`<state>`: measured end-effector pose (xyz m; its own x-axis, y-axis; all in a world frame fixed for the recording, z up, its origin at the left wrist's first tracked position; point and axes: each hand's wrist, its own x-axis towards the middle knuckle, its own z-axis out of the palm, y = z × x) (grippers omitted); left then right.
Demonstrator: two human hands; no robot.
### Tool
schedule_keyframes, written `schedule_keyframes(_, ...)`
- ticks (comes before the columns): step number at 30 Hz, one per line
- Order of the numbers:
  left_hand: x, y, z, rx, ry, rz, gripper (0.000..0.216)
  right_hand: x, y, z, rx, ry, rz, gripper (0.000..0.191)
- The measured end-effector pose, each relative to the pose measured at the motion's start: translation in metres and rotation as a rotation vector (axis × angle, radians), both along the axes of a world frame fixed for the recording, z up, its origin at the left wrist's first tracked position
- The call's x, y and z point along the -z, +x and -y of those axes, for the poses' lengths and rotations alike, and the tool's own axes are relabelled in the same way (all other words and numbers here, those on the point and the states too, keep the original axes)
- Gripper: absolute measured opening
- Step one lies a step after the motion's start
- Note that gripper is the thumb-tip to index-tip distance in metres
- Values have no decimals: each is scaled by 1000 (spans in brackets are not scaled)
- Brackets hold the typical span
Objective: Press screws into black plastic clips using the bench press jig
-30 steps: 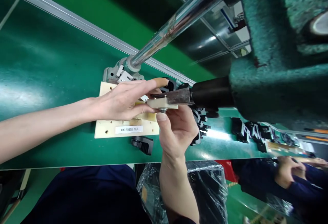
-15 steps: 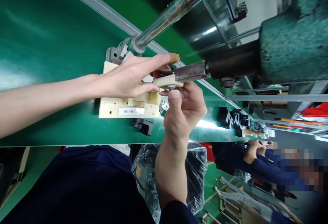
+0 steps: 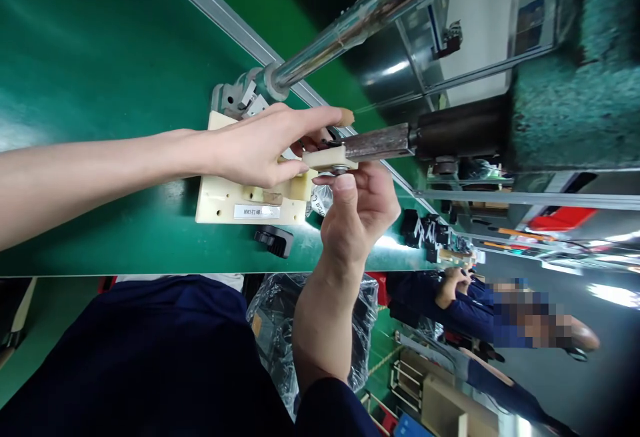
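Observation:
My left hand reaches in from the left and pinches a small cream block fixed at the tip of a rusty metal bar; a tan cot covers the forefinger tip. My right hand comes up from below, thumb pressed to a small metal nut or screw head under that block, fingers curled round it. Both hands hover over a cream jig board with a white label, lying on the green conveyor belt.
A chrome rod rises from a grey base behind the board. A dark green machine body holds the bar. A black plastic part lies by the board; several more sit further right. Another person works beyond.
The view has swung right and up, bringing more of the room and the other person into sight. Both hands keep the same grip at the bar's tip.

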<state>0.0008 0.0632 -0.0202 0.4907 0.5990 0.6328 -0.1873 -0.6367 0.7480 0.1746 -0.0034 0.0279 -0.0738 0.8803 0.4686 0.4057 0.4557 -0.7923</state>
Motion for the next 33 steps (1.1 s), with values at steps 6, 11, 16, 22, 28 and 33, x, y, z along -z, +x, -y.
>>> schedule_keyframes(6,6,5,-3,196,-237,125,42,-1,0,-1,-3,-13,35,26)
schedule_keyframes(11,11,9,-4,240,-353,178,46,-3,2,-2,1,-24,26,24)
schedule_keyframes(16,13,10,-2,106,-302,112,40,-1,5,-4,-11,8,1,19)
schedule_keyframes(22,15,9,-5,202,-295,57,40,-2,4,-4,-4,1,8,18)
schedule_keyframes(28,10,5,-4,409,-461,103,35,-2,4,0,17,30,-15,19)
schedule_keyframes(33,2,2,-2,471,-617,140,34,-3,4,3,35,2,1,14)
